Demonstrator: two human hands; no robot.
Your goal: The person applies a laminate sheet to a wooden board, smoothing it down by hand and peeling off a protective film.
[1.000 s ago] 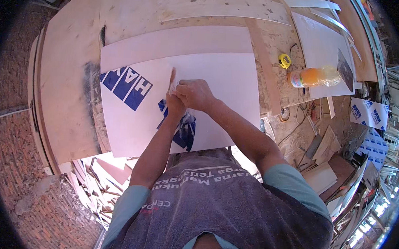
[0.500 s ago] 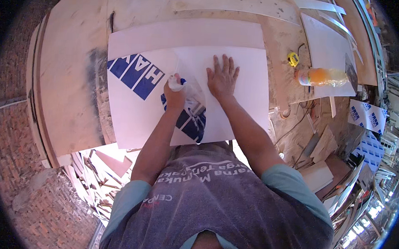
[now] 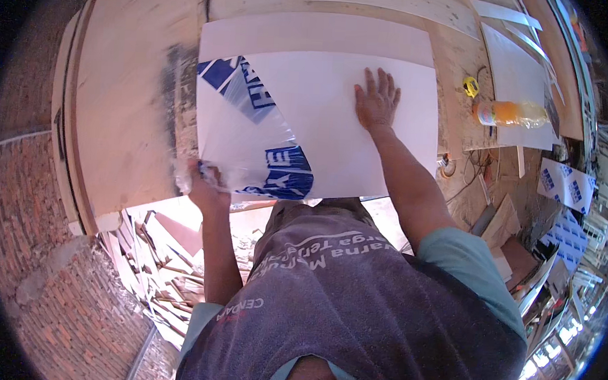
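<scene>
A white board (image 3: 341, 133) lies flat on the wooden workbench, its near edge close to my body. Clear protective film (image 3: 277, 168) with blue printing is partly peeled off it, stretched in folds across the board's left half. At the near left corner my left hand (image 3: 209, 188) is closed on a bunched end of that film. My right hand (image 3: 378, 104) rests flat on the bare right part of the board, fingers spread. Beyond the far edge shows a strip of another white sheet (image 3: 312, 33) underneath.
To the right lie a yellow tape measure (image 3: 470, 87), a bottle of orange drink (image 3: 507, 114) and a white offcut (image 3: 516, 77). The wooden bench top (image 3: 130, 91) extends left. Scrap strips (image 3: 156, 265) are piled below, and a brick wall (image 3: 64, 308) stands at left.
My left hand has pulled the film from the middle of the board to its near left corner, and more bare white surface shows. My right hand stays flat on the board.
</scene>
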